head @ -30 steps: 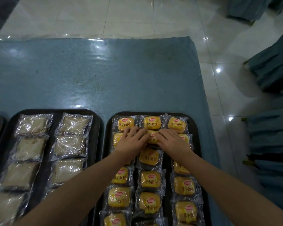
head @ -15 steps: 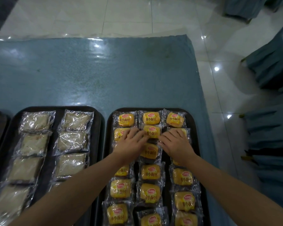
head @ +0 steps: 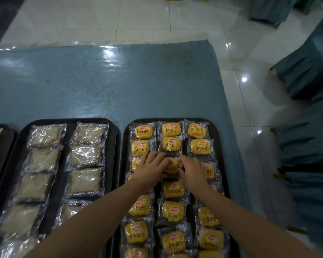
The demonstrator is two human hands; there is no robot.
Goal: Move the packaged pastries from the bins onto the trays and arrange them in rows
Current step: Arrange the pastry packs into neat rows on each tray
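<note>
Blue plastic-covered desk point(head: 101, 86) is seen carrying a black rectangular tray point(head: 215, 127) of yellow wrapped pastries in three rows. At the tray's middle, one yellow packaged pastry point(head: 171, 165) is pinched between the left hand point(head: 149, 169) and right hand point(head: 191, 172), each grip curled on its edges.

1. A table point(head: 101, 86) carries two trays side by side at its near edge.
2. The left tray point(head: 112, 146) holds wrapped pastries point(head: 86, 180) in two columns.
3. The right tray point(head: 126, 146) holds small packaged breads point(head: 171, 129) in three columns.
4. Both hands, left hand point(head: 149, 170) and right hand point(head: 191, 173), rest on the middle column's third bread point(head: 171, 165).
</note>
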